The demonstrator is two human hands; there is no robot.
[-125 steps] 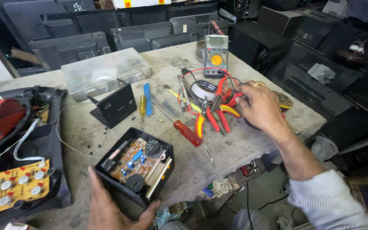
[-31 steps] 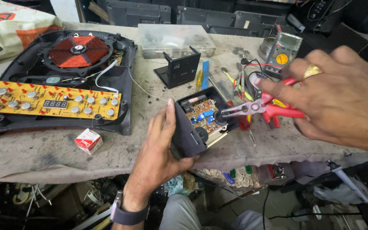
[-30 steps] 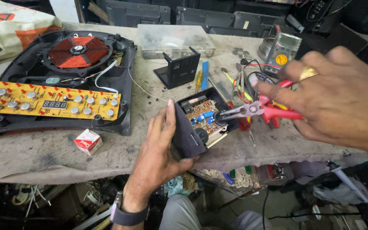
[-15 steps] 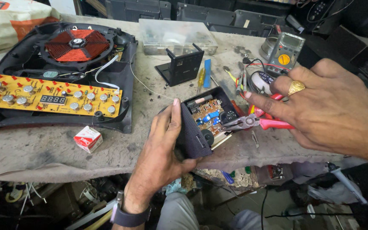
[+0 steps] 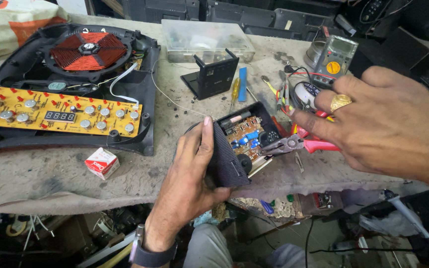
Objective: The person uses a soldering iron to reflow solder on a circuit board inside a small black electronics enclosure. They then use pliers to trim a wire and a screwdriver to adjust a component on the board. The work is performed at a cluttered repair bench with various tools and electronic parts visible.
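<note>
Left hand (image 5: 194, 171) grips open black adapter case (image 5: 242, 144) at tabletop (image 5: 50, 178) edge, tilted. Right hand (image 5: 388, 124) pinches red-handled pliers (image 5: 299, 145), tips at circuit board (image 5: 247, 141). Looks light, rigid; board fragile, so hold by shell walls.

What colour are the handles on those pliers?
Red, on the pliers held by the right hand; head view.

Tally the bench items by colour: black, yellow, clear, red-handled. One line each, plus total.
Black: 3, small open box, bracket, cooker base
Yellow: 2, button board, screwdriver
Clear: 1, plastic box
Red-handled: 1, pliers in right hand; left hand holds the open box
Total: 7
</note>
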